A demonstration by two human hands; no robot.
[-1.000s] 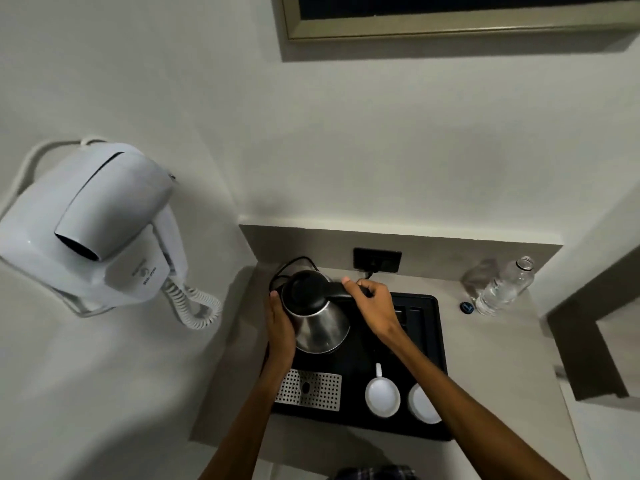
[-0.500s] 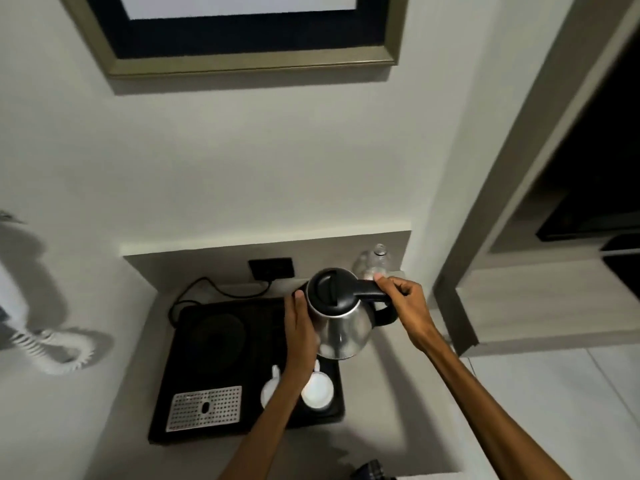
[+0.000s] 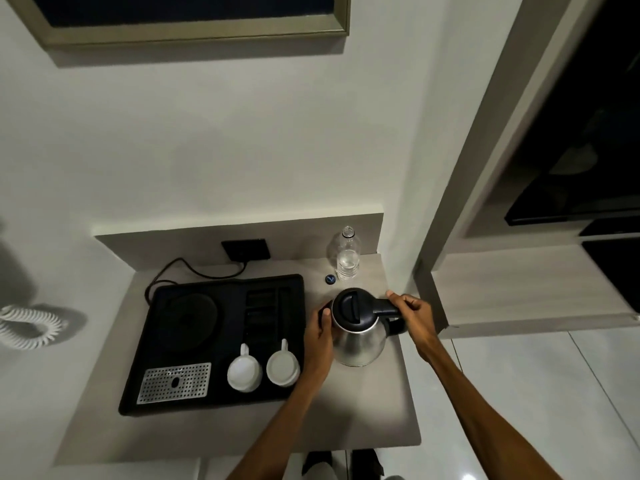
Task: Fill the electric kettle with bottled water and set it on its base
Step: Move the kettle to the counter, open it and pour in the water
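Gripping kettle (image 3: 358, 336), right hand (image 3: 414, 315) on handle, left hand (image 3: 320, 336) steadying

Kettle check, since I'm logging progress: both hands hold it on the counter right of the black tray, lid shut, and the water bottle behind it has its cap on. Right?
Not quite. The head view shows the water bottle uncapped; its blue cap lies on the counter beside it. The rest stands: left hand and right hand hold the kettle, lid shut, right of the black tray.

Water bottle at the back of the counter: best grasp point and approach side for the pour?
Grip the water bottle around its ribbed lower body, coming from the front-right. It stands upright and uncapped, so a side wrap should keep the neck clear. The wall is behind it, its cap lies to the left, and the kettle stands in front.
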